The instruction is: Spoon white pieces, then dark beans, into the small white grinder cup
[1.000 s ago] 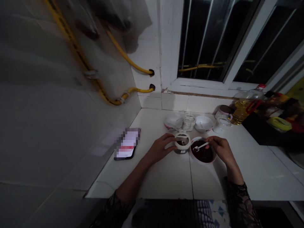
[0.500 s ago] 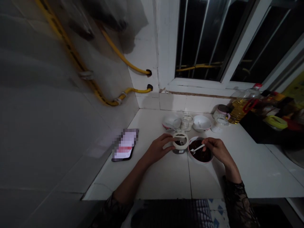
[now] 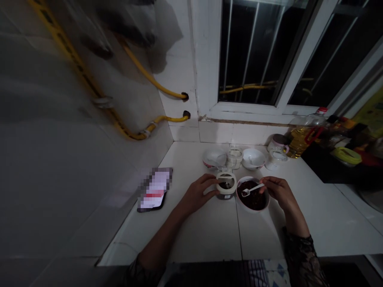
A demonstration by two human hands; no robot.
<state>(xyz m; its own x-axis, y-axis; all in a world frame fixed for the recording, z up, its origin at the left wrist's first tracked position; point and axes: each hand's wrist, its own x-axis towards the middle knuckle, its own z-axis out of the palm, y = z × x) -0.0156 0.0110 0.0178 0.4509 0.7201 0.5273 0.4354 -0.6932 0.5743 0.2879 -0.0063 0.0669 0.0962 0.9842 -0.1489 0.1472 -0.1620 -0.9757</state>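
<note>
My left hand (image 3: 197, 194) grips the left side of a small clear jar (image 3: 226, 193) with a pale rim, its lid raised and dark contents inside. Between the fingertips of my right hand (image 3: 278, 191) is the handle of a small white spoon (image 3: 253, 189). The spoon's bowl is over the left part of a white bowl (image 3: 238, 199) filled with a dark red-brown mixture. The jar and that bowl stand side by side on the white tiled counter (image 3: 206, 235).
Behind them are two white bowls (image 3: 214, 158) (image 3: 253, 158) with a lidded jar (image 3: 235, 158) between. A phone (image 3: 155, 189) lies at left. More jars (image 3: 277, 151), an oil bottle (image 3: 299, 139) and a dark tray (image 3: 320, 165) of containers stand at right.
My right hand and the spoon have moved slightly right over the dark mixture. The whole view has shifted a little. My left hand stays at the jar.
</note>
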